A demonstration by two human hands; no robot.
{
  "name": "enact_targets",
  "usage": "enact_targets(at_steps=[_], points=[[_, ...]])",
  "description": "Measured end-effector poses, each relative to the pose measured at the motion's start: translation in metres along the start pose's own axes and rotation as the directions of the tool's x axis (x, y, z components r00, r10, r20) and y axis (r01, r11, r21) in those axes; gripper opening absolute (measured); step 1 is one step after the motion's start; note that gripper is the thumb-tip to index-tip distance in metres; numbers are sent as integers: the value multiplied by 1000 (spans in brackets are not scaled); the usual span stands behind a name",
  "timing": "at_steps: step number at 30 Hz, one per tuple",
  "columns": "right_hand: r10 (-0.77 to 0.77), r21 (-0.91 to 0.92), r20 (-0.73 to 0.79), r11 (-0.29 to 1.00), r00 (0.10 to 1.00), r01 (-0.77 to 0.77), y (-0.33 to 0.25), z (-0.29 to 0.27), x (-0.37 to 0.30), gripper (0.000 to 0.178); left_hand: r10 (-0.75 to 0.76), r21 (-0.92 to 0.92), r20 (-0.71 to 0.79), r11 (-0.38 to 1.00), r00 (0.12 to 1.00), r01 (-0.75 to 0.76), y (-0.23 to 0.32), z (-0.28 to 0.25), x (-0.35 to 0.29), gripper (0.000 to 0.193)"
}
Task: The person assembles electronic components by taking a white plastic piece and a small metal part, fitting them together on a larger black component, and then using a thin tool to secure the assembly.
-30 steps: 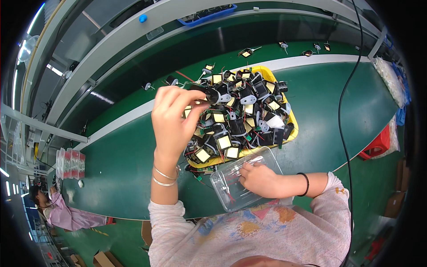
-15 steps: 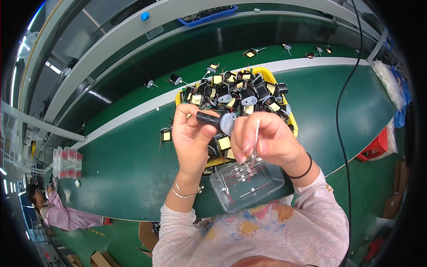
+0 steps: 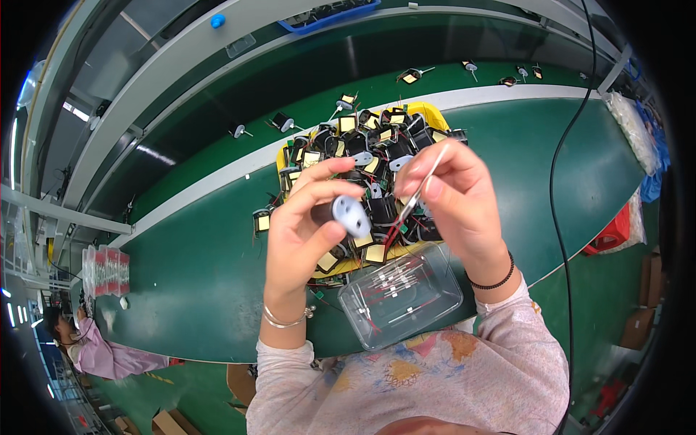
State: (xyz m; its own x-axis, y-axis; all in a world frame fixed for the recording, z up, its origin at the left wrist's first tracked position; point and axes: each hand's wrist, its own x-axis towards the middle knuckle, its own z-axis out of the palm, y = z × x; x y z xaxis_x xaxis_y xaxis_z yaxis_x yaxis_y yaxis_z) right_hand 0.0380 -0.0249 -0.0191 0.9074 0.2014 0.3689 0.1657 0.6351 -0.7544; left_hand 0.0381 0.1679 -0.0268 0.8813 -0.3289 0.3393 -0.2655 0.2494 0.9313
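My left hand [image 3: 301, 225] grips a black cylindrical part [image 3: 351, 216] by its sides, its grey end cap with several dark holes turned toward my right hand. In my right hand [image 3: 464, 199], slim metal tweezers [image 3: 416, 199] are pinched between thumb and fingers, pointing down. Something thin and red [image 3: 392, 236] shows at their tips; its kind I cannot make out. Below my hands stands a clear plastic box [image 3: 428, 316] with several thin red and white pieces [image 3: 395, 284] inside. Behind my hands, a yellow bin [image 3: 433, 114] is heaped with black parts [image 3: 348, 125] bearing cream pads.
Several loose parts [image 3: 283, 122] with rods lie along the green strip at the back. At the left stand stacked clear boxes [image 3: 106, 272]. A black cable [image 3: 554, 170] hangs down on the right. Another person [image 3: 109, 348] sits at the far left.
My right hand has risen from the clear box with the tweezers, now with red at their tips. My left hand has turned the cylindrical part's end cap more into view.
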Motion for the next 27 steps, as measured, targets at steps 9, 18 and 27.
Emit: enact_targets(at_steps=[9,18,27], points=[[-97,-155,144,981,985,119,-1,-2,1,15,60,170,255,980,965,-106,7,11,-3,33],[-171,-419,280,863,945,280,-14,0,1,15,65,33,250,997,966,-76,7,10,-6,35],[-71,-395,221,905,973,156,-19,-3,4,39,-93,-85,218,990,971,114,9,11,-8,35]])
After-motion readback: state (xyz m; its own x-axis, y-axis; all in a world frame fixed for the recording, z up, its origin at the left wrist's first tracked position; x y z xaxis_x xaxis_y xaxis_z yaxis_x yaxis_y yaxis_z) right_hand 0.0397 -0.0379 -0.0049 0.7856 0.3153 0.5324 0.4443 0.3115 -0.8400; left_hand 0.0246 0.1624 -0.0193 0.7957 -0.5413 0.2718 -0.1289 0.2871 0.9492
